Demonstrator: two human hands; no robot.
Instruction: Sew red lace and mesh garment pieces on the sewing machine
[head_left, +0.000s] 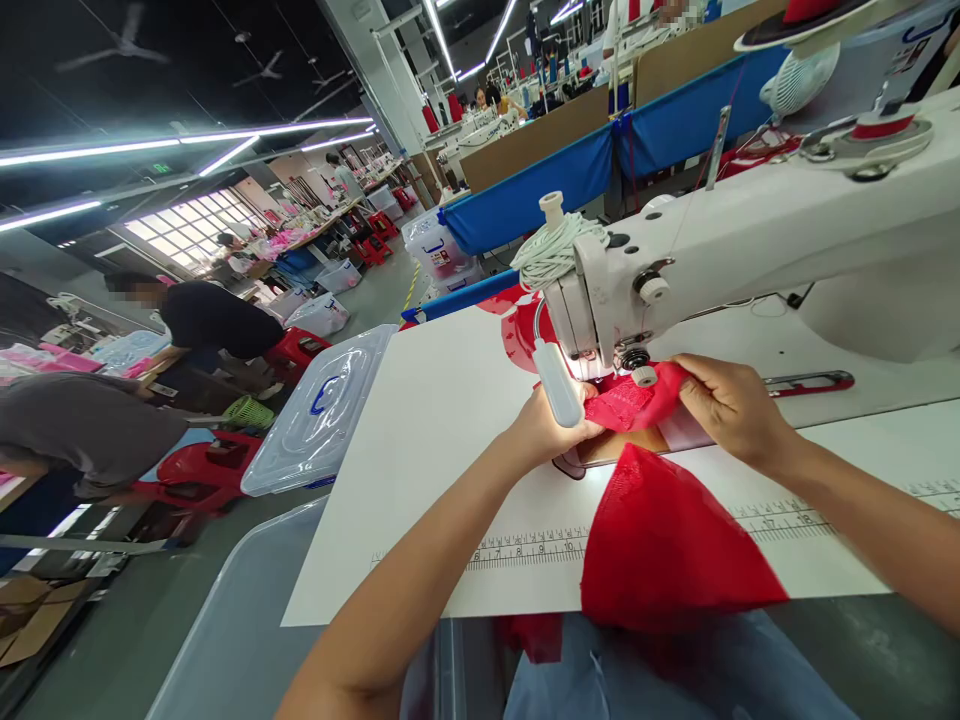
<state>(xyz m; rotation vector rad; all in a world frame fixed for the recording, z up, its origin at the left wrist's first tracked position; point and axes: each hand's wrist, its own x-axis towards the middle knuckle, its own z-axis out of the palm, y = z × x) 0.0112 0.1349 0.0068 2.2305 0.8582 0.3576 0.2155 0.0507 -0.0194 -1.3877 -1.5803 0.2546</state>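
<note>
Red fabric held at a sewing machine

Red fabric (pixel 660 540) lies on the white table (pixel 435 420), its top bunched under the sewing machine (pixel 750 240) head. The left hand (pixel 544 425) and right hand (pixel 731 405) pinch it from either side, fingers clenched on the cloth.

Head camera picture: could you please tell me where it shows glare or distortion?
Head view: the small lamp on the sewing machine blows out white beside the left hand; ceiling light strips flare; straight table edges bow and lean, wide-angle distortion.
</note>
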